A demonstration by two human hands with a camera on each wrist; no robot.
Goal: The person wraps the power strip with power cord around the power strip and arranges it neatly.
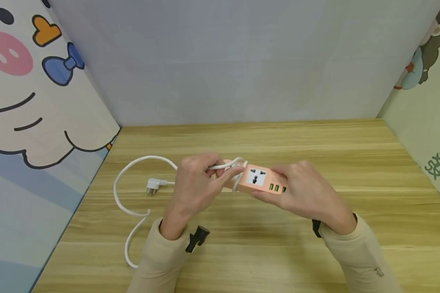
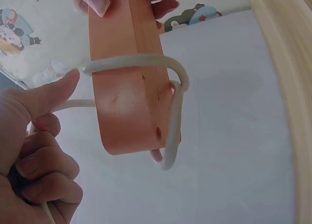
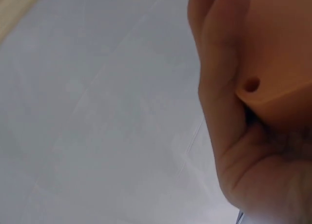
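An orange-pink power strip (image 1: 272, 179) with a white socket panel and green USB ports is held above the table. My right hand (image 1: 303, 191) grips its right end, thumb on the near side and fingers on the far side. The white power cord (image 2: 129, 62) loops once around the strip near its left end. With curled fingers my left hand (image 1: 197, 185) holds the cord beside that loop. In the left wrist view the cord passes through the left fingers (image 2: 46, 163). The white plug (image 1: 153, 184) lies on the table left of the left hand, prongs toward me.
Slack white cord curves over the left part of the wooden table (image 1: 256, 140). A grey-white backdrop (image 1: 220, 61) stands behind the table, and cartoon-printed panels (image 1: 25, 101) flank it. Black wrist mounts (image 1: 198, 238) sit at both cuffs.
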